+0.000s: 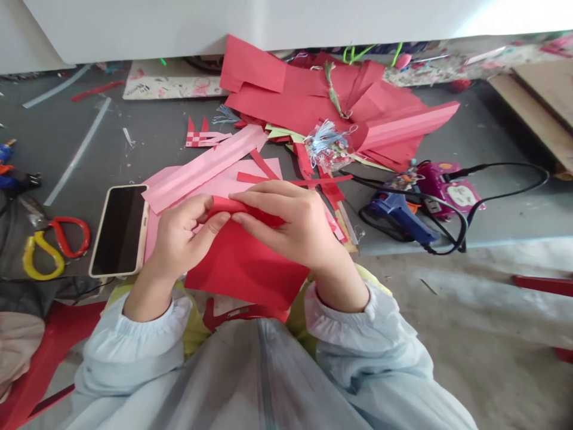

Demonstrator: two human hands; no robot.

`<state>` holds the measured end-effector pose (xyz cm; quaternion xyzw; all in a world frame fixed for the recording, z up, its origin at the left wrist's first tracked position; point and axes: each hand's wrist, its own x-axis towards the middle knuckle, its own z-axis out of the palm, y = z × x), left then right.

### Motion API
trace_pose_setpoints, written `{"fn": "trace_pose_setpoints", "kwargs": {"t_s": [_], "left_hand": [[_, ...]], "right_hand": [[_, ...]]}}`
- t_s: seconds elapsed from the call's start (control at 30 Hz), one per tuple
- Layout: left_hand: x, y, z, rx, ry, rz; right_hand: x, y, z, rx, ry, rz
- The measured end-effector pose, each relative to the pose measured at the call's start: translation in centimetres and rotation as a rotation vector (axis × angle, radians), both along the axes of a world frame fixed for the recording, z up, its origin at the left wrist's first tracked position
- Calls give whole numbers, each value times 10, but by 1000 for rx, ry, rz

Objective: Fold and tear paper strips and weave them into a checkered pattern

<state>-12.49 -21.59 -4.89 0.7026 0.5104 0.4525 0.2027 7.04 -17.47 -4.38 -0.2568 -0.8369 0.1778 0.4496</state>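
My left hand (181, 230) and right hand (298, 221) cover much of the folded far edge of the bright red, smooth paper sheet (250, 263), so I can't make out how many layers it has. Both of my hands pinch that fold, thumbs near each other; the sheet's broad plain part slopes toward me at the grey desk's (174, 113) near edge. Beyond, a pale pink flat paper sheet (224, 182) is partly hidden

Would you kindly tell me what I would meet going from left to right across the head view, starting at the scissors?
Scissors, phone, left hand, right hand, blue glue gun, brown boards.
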Motion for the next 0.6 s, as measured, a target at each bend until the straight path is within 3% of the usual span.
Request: {"fn": "trace_pose_setpoints", "kwargs": {"t_s": [0.17,0.3,0.47,0.6], "left_hand": [[3,3,-8,108,-99,84],[1,6,-9,112,-220,36],[0,7,-4,134,-128,-29],[0,8,-3,124,-167,-2]], "right_hand": [[1,2,0,-83,-9,30],[2,3,1,-136,-6,79],[2,3,0,-238,-48,147],[2,2,1,-260,-96,124]]}}
